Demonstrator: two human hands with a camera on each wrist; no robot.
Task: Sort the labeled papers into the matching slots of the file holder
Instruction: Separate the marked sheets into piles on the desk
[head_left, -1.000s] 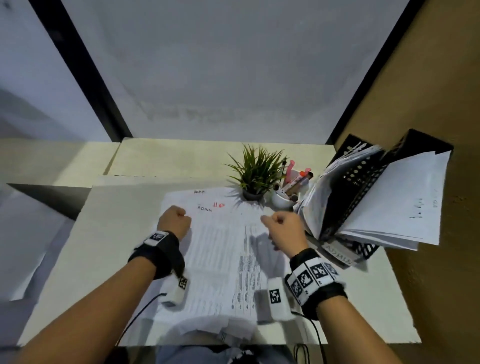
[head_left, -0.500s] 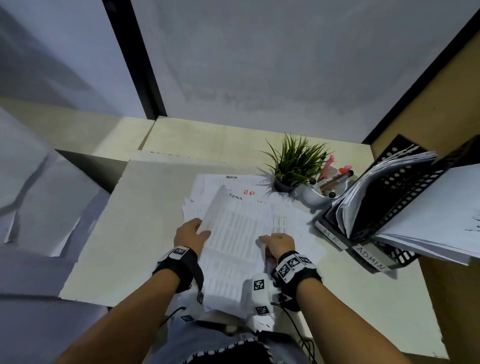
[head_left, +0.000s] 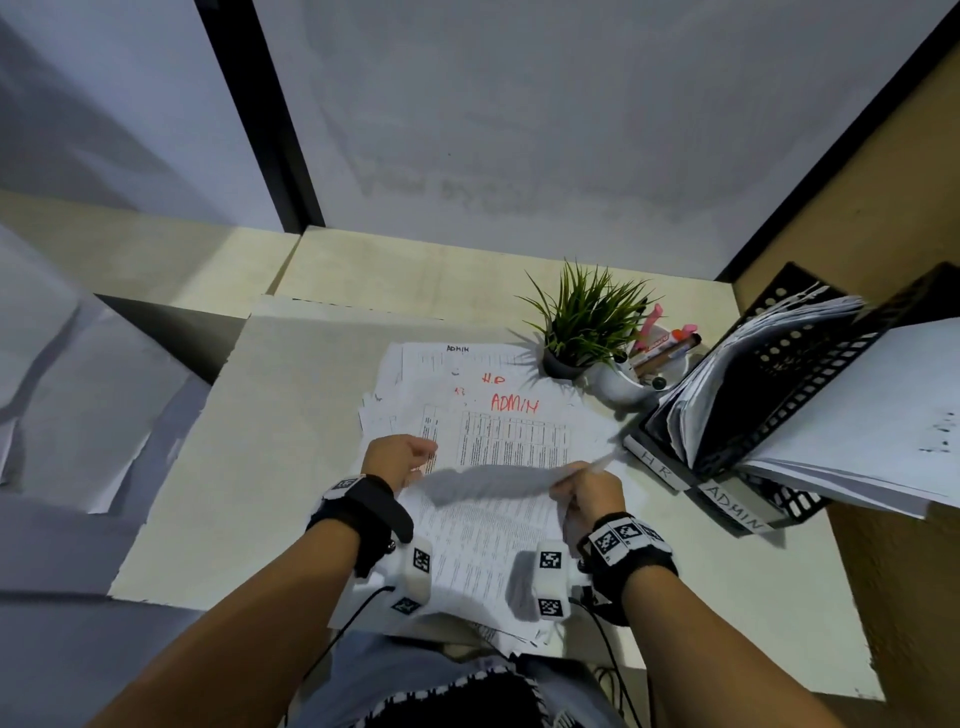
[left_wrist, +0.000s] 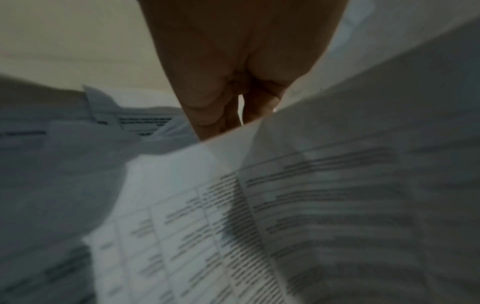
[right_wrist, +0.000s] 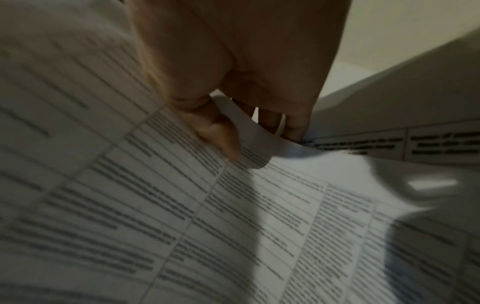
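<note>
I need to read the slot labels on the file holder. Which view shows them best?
The head view: the file holder stands at the right with its white HR and ADMIN labels readable along the base. The left wrist and right wrist views show only hands and printed sheets; the holder is not in them.

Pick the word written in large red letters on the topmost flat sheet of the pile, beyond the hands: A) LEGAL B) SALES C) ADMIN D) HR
C: the red lettering above the printed table on the top flat sheet reads ADMIN.
</note>
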